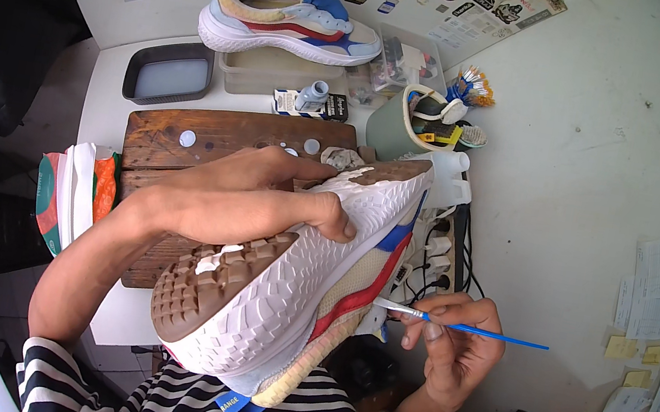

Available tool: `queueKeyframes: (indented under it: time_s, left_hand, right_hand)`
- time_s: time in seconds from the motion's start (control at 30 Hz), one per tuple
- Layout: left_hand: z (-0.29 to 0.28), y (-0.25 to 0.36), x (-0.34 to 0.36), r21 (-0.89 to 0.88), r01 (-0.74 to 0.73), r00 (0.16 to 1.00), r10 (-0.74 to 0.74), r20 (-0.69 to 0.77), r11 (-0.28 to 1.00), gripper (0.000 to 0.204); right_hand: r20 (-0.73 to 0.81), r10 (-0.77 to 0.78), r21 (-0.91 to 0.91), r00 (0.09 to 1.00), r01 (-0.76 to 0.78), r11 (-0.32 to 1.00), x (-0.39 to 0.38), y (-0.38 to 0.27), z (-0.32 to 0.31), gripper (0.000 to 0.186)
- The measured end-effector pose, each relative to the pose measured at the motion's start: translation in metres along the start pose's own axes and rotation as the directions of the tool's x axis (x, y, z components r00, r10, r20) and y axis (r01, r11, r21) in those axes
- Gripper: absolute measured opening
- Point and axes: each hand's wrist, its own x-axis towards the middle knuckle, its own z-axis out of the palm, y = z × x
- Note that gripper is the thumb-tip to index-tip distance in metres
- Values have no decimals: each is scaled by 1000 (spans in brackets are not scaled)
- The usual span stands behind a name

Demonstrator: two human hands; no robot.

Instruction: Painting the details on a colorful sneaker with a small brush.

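Observation:
A sneaker [290,300] with a white textured midsole and brown rubber tread is tilted on its side above the table's near edge, its sole turned up toward me. My left hand [273,207] is closed around its middle, thumb across the sole. White patches mark the brown tread. In my right hand [457,343], a thin paintbrush [492,333] with a blue handle is pinched between thumb and fingers. Its pale bristles are at the shoe's upper, beside the red stripe; whether they touch it I cannot tell.
A matching sneaker [290,29] stands on a clear plastic box [260,76] at the back. Nearby are a dark tray [137,78] of liquid, a small paint bottle [312,96] and a green-grey cup [396,121] of tools. A wooden board [160,125] lies below; cables [466,255] run at right.

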Motion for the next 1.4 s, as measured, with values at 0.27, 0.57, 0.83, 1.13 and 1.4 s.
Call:
queueKeyframes:
  time_s: [0.27,0.57,0.83,1.13,1.4]
  left_hand:
    - [0,0,5,0,39,999,-39,34,999,72]
    - [3,-5,4,18,-1,1000,1,-1,1000,65]
    - [4,-6,4,7,-9,1000,9,-4,1000,65]
    - [3,0,3,15,-3,1000,3,4,1000,66]
    - [0,1,3,18,47,997,-48,62,999,83]
  right_hand:
    - [-10,-30,-8,1000,30,1000,-2,3,-5,11]
    - [17,-34,-54,999,35,998,-5,0,-5,11]
    - [-38,-39,-5,998,39,999,-6,1,-2,10]
    - [-14,-30,-51,999,29,998,-6,0,-4,10]
    - [-15,-26,7,1000,27,1000,-6,3,-5,10]
